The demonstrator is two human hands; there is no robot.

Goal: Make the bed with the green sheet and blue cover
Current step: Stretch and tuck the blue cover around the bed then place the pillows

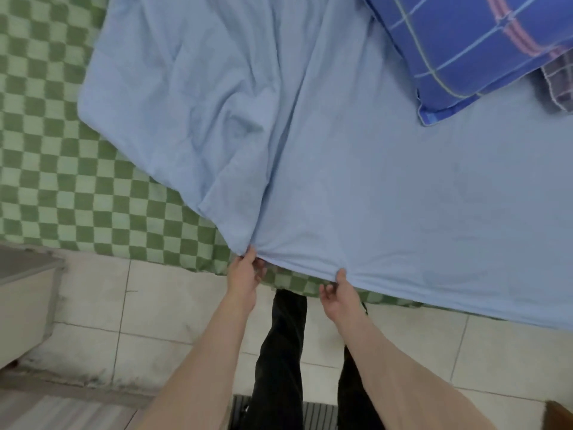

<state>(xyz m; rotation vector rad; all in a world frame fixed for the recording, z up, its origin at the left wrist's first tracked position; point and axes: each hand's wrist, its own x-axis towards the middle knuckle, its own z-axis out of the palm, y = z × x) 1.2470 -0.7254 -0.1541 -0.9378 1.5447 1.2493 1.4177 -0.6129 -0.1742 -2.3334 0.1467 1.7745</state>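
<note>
The light blue cover [356, 187] lies wrinkled over most of the bed, its left part bunched in folds. Under it the green checked sheet [62, 169] shows on the left and along the near bed edge. My left hand [246, 274] pinches the cover's near edge at the bed side. My right hand [339, 294] grips the same edge a little to the right, thumb on top. The cloth is pulled taut between both hands.
A dark blue plaid pillow [474, 48] lies at the top right on the cover, with a purplish checked cloth [558, 82] beside it. Pale floor tiles [161, 305] lie below the bed. A grey ledge [21, 274] stands at the left. My dark-trousered legs [282, 352] stand by the bed.
</note>
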